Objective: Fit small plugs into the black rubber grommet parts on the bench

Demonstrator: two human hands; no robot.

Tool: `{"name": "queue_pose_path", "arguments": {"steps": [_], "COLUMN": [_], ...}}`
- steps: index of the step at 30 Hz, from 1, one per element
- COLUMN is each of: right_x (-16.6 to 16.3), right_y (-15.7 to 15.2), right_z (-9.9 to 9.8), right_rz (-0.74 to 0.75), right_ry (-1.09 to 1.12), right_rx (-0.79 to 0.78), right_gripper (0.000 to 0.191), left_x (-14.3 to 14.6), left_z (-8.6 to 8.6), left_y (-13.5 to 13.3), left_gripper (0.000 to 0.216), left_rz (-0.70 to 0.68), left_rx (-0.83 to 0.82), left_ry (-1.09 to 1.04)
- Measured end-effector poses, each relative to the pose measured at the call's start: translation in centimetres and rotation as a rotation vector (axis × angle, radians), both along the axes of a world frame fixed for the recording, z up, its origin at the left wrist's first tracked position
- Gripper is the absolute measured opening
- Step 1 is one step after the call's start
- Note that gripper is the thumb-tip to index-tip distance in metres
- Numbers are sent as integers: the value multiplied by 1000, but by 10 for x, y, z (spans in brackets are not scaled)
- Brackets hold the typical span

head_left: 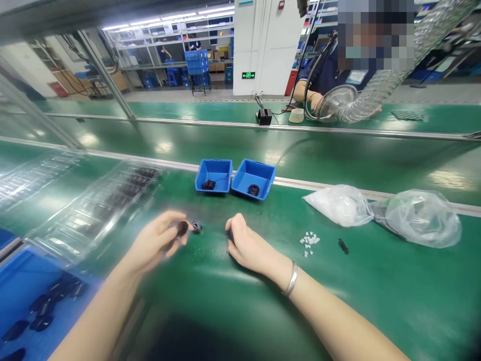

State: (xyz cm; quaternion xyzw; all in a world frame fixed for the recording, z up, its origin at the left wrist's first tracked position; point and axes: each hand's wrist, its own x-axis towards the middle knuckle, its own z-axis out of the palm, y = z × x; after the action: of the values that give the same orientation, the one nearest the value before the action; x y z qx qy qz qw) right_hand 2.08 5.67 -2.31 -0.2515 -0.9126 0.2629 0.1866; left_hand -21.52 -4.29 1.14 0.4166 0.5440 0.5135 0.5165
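Between the fingers of my left hand (160, 238) is a small dark round part (182, 228), a little blurred. Just right of those fingertips a black ring-shaped part (196, 227) sits on the green bench (210, 296). My right hand (246, 243), with a metal bracelet on the wrist, has its fingers curled; a dark bit shows at the fingertips, too hidden to name. Small white pieces (309, 240) lie loose to the right of it, and beside them several thin black pieces (343, 246).
Two blue bins (213, 175) (254, 179) with black rings or cords stand ahead. Clear bags (340, 205) (423, 218) lie at right. Clear trays (108, 205) with dark parts are at left, above a large blue crate (22, 281). A co-worker (326, 70) sits across the bench.
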Motion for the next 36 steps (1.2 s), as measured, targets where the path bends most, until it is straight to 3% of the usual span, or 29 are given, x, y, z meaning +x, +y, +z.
{"name": "queue_pose_path", "arguments": {"steps": [2, 5, 8, 13, 17, 19, 23, 25, 30, 36], "right_x": [2, 4, 4, -8, -29, -39, -48, -48, -44, -43], "right_y": [0, -1, 0, 5, 10, 12, 12, 12, 12, 12], "right_z": [1, 4, 7, 6, 0, -3, -14, -19, -24, -25], "right_rz": [9, -5, -15, -1, 40, 55, 68, 67, 74, 85], "right_ry": [-17, -80, -137, -132, -67, -24, 90, 129, 157, 168], "right_rx": [-5, 9, 12, 36, 27, 13, -10, -17, -14, -7], "right_gripper": [35, 38, 32, 22, 29, 35, 44, 44, 35, 31], "left_x": [-7, -24, -33, -23, -23, -28, -33, -32, -26, -27], "left_z": [-2, -9, -19, -33, -34, -32, -29, -28, -30, -44], "left_y": [2, 7, 12, 24, 25, 17, -5, -11, -7, 14], "left_gripper": [37, 35, 38, 41, 63, 71, 73, 70, 35, 31], "left_rz": [46, 77, 4, -122, -67, -6, 72, 91, 127, 310], "left_rx": [-26, -9, 22, 50, 48, 28, 54, 71, 0, 90], "left_ry": [215, 744, 1047, 907, 830, 660, 95, -20, 78, 150]}}
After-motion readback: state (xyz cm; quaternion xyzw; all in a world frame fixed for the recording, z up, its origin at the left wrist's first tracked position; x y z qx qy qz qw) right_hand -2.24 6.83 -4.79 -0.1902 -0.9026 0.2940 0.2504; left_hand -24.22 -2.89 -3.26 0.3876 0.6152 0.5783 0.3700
